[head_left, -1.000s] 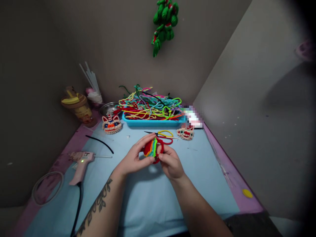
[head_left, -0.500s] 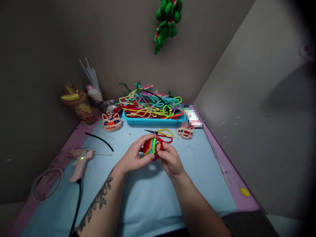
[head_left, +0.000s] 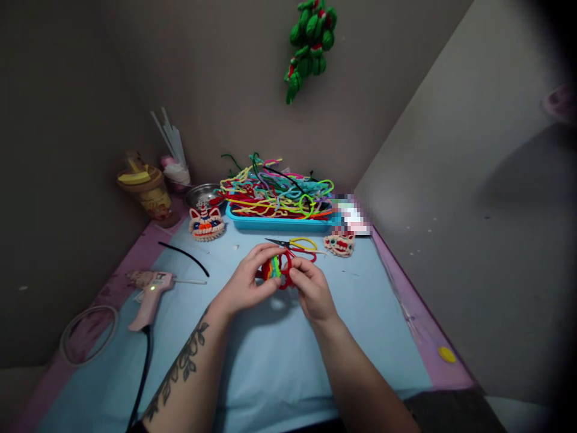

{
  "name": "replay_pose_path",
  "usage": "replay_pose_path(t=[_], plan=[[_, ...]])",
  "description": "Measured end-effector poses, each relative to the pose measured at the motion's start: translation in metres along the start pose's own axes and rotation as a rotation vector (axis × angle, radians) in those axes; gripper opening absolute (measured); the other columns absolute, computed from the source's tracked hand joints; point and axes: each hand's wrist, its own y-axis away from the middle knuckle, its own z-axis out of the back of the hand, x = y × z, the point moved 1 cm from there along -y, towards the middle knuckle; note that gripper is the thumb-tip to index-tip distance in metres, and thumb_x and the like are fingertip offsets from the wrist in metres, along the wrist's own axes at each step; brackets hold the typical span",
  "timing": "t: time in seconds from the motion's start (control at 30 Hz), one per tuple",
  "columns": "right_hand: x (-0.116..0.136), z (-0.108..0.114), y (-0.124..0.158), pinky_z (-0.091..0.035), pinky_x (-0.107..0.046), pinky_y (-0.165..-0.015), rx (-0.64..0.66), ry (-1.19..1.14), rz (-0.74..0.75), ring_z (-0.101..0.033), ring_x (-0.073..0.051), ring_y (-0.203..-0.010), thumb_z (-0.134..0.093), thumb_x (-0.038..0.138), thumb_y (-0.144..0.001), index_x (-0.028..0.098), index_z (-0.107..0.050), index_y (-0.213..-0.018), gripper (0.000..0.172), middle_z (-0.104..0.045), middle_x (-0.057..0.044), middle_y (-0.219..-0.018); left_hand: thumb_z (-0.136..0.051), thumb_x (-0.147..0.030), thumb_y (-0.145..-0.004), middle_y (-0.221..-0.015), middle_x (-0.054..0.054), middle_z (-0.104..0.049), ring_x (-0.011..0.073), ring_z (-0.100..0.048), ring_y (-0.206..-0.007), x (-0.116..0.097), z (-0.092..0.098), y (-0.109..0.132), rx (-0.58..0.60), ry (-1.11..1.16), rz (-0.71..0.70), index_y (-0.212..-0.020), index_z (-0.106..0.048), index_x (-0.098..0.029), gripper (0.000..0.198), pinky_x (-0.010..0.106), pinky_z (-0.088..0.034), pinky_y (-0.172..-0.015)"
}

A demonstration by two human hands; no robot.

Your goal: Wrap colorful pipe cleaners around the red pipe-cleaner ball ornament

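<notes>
Between my hands, above the blue-covered table, is a pipe-cleaner craft piece with red, orange, blue and bright green bands and a red loop at its right side. My left hand is curved around its left side, thumb below and fingers above. With thumb and forefinger, my right hand pinches the red loop's right edge. Just behind the hands lie scissors with one yellow and one red handle, partly hidden by my fingers.
A blue tray of tangled pipe cleaners stands at the back. Two lion-head pieces flank it. On the left lie a pink glue gun, a black pipe cleaner, a metal bowl and a cup.
The piece has turned a little in my hands, and its red loop now faces more openly toward the right. My right fingers have shifted slightly up along the loop. The view has moved slightly.
</notes>
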Motion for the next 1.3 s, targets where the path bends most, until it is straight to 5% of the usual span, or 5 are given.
replay_pose_path(t=[0.4, 0.57, 0.73, 0.97, 1.3], plan=[[-0.002, -0.001, -0.001, -0.041, -0.024, -0.060, -0.076, 0.132, 0.076, -0.047, -0.011, -0.062, -0.064, 0.028, -0.073, 0.018, -0.053, -0.073, 0.014, -0.052, 0.003, -0.067, -0.059, -0.022, -0.077, -0.137, 0.011, -0.046, 0.0265, -0.049, -0.121, 0.000, -0.002, 0.000, -0.039, -0.141, -0.013, -0.127, -0.054, -0.024, 0.050, 0.038, -0.049, -0.092], [0.003, 0.000, 0.008, -0.046, -0.034, -0.080, -0.251, 0.533, 0.523, -0.054, -0.020, -0.099, -0.060, 0.022, -0.079, 0.020, -0.059, -0.084, 0.006, -0.053, -0.005, -0.101, -0.060, -0.025, -0.077, -0.136, 0.012, -0.046, 0.0275, -0.046, -0.124, 0.007, -0.002, -0.002, -0.249, -0.086, 0.035, -0.125, -0.054, -0.022, 0.048, 0.034, -0.052, -0.084], [0.004, -0.010, 0.019, -0.045, -0.043, -0.088, -0.230, 0.929, 0.793, -0.049, -0.025, -0.112, -0.057, 0.018, -0.083, 0.023, -0.066, -0.096, 0.017, -0.048, -0.009, -0.119, -0.062, -0.028, -0.078, -0.126, 0.010, -0.056, 0.0254, -0.052, -0.117, 0.015, -0.012, -0.004, -0.394, 0.133, 0.082, -0.124, -0.055, -0.021, 0.046, 0.036, -0.044, -0.096], [0.000, -0.016, 0.018, -0.045, -0.049, -0.093, -0.270, 1.057, 0.876, -0.047, -0.027, -0.115, -0.056, 0.017, -0.084, 0.023, -0.064, -0.110, 0.028, -0.046, -0.011, -0.123, -0.064, -0.032, -0.078, -0.124, 0.010, -0.057, 0.0234, -0.057, -0.106, 0.008, -0.024, -0.004, -0.423, 0.333, 0.214, -0.124, -0.054, -0.020, 0.049, 0.034, -0.047, -0.090], [-0.005, -0.010, 0.013, -0.048, -0.046, -0.089, -0.305, 1.033, 0.889, -0.050, -0.025, -0.112, -0.057, 0.014, -0.084, 0.025, -0.065, -0.108, 0.027, -0.049, -0.010, -0.121, -0.065, -0.037, -0.078, -0.123, 0.010, -0.058, 0.0255, -0.055, -0.112, 0.008, -0.029, -0.006, -0.393, 0.389, 0.201, -0.127, -0.056, -0.021, 0.053, 0.037, -0.047, -0.093]])
